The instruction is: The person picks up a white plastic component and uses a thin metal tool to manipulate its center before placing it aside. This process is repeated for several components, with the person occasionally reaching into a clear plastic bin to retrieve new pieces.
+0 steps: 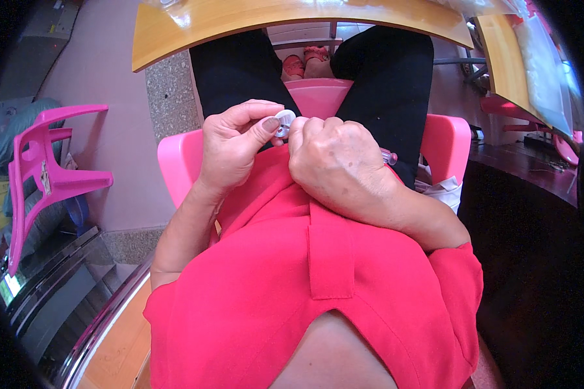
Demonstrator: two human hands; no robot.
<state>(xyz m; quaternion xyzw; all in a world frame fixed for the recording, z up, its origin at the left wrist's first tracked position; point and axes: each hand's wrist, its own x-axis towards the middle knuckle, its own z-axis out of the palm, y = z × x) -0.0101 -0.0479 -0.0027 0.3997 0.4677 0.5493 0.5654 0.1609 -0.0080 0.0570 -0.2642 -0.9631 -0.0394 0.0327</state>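
The left hand (230,146) pinches a small white disc (284,120) between thumb and forefinger, the thumb lying across its near face and the other fingers curled under. The disc sits at the meeting point of both hands, above the lap and just in front of the red shirt (318,285). The right hand (334,162) is closed into a loose fist, its knuckles touching the disc's right edge; what its fingertips grip is hidden behind the back of the hand. A thin clear tool (389,157) with a pinkish tip sticks out from the right side of that fist, so the hand is closed around it.

Both hands hover over black trousers (383,71), knees spread apart. The person sits on a pink chair (444,139), whose seat shows between the thighs and on either side. Below the knees, two feet in pink sandals (305,61) rest on the floor. A wooden table (292,16) edge curves across the top. A second pink chair (45,168) stands well apart at the left, tilted.
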